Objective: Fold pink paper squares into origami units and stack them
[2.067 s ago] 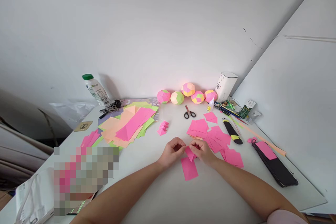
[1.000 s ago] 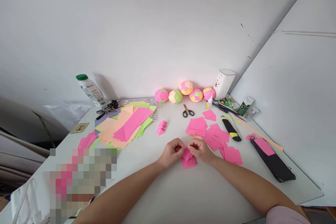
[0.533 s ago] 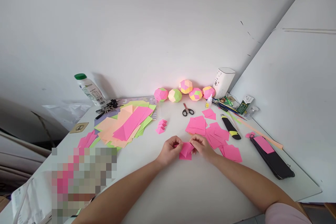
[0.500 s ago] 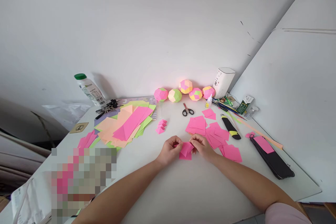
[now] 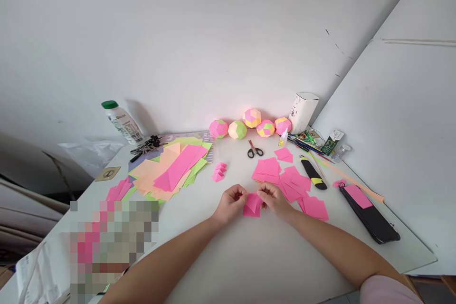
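A pink paper piece (image 5: 253,201), partly folded, is pinched between my two hands near the middle of the table. My left hand (image 5: 231,203) grips its left corner with thumb and fingers closed. On the opposite side, my right hand (image 5: 275,200) pinches the right corner the same way. Beneath it shows the lower part of another pink square (image 5: 251,213). Just beyond my left hand stands a short row of small folded pink pieces (image 5: 219,172). Loose pink paper squares (image 5: 267,170) lie spread beside and behind my right hand.
Black-handled scissors (image 5: 255,150), a small glue bottle (image 5: 283,138) and several paper balls (image 5: 237,129) stand at the back. A box cutter (image 5: 313,172) and black pouch (image 5: 370,216) lie right. Coloured sheets (image 5: 142,171) and a tilted white bottle (image 5: 123,123) are left.
My fingers have shifted very slightly at the corners of the pink paper, and its folded flap sits a little differently. Everything else looks the same.
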{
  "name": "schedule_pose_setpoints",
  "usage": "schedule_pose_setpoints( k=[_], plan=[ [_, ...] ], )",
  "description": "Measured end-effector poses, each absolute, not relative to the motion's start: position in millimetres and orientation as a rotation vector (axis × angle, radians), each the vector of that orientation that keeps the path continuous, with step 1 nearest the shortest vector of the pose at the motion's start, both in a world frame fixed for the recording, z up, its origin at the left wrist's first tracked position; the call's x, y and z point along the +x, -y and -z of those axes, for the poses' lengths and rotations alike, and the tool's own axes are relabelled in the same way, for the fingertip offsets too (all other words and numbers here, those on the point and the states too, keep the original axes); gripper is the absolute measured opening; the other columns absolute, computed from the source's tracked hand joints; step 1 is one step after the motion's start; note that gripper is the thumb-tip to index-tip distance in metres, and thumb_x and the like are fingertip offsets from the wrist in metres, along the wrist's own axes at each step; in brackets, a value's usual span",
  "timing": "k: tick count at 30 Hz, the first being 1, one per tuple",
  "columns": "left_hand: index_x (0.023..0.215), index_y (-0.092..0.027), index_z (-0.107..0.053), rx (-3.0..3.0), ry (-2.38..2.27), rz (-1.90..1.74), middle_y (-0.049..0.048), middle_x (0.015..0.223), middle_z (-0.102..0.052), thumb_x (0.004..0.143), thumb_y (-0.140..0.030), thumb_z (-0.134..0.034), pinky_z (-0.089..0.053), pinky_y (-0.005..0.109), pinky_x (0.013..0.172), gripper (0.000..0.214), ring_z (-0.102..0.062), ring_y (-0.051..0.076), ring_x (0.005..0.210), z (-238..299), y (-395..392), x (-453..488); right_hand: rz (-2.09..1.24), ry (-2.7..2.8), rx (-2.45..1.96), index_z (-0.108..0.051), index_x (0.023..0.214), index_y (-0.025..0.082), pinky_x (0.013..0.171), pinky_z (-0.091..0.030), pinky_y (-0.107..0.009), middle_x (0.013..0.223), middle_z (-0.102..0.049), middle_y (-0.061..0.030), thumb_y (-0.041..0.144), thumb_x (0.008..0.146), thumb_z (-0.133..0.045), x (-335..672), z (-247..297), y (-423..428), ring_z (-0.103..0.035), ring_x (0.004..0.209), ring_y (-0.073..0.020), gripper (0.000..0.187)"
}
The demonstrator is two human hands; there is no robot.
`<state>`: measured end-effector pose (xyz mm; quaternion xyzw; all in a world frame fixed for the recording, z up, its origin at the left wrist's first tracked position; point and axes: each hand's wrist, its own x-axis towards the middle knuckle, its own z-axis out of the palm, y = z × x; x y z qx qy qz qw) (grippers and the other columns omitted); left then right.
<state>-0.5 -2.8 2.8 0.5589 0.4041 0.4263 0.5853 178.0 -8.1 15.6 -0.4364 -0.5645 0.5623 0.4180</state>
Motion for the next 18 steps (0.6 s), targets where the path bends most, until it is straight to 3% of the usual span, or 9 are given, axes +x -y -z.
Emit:
schedule_pose_setpoints(
  k=[7, 12, 18],
  plan=[
    [0.072, -0.017, -0.046, 1.200, -0.971, -1.053, -0.0038, 0.061, -0.047, 0.078, -0.035, -0.055, -0.036, 0.021, 0.053, 0.021, -0.044, 0.009, 0.055, -5.5, 3.3, 0.9, -1.432, 1.280, -1.087, -0.045, 0.072, 0.019, 0.040, -0.040, -0.021, 0.049, -0.052, 0.0069, 0.033, 0.081, -0.052, 177.9, -11.6, 5.2, -0.048, 0.038, -0.0092, 0.018],
    [0.079, -0.019, -0.042, 1.159, -0.916, -1.078, -0.0030, 0.061, -0.054, 0.083, -0.045, -0.048, -0.043, 0.025, 0.058, 0.027, -0.052, 0.011, 0.057, -8.1, 3.8, 1.4, -1.401, 1.282, -1.088, -0.044, 0.078, 0.020, 0.040, -0.040, -0.022, 0.049, -0.055, 0.0065, 0.039, 0.082, -0.051, 176.9, -10.2, 4.9, -0.050, 0.038, -0.0105, 0.020],
    [0.088, -0.018, -0.046, 1.138, -0.906, -1.069, -0.0018, 0.065, -0.058, 0.080, -0.049, -0.052, -0.045, 0.027, 0.062, 0.032, -0.058, 0.013, 0.060, -4.2, 1.5, 2.7, -1.412, 1.318, -1.112, -0.044, 0.082, 0.020, 0.042, -0.042, -0.023, 0.052, -0.056, 0.0057, 0.041, 0.082, -0.052, 175.8, -14.1, 6.6, -0.055, 0.043, -0.0124, 0.023]
  ],
)
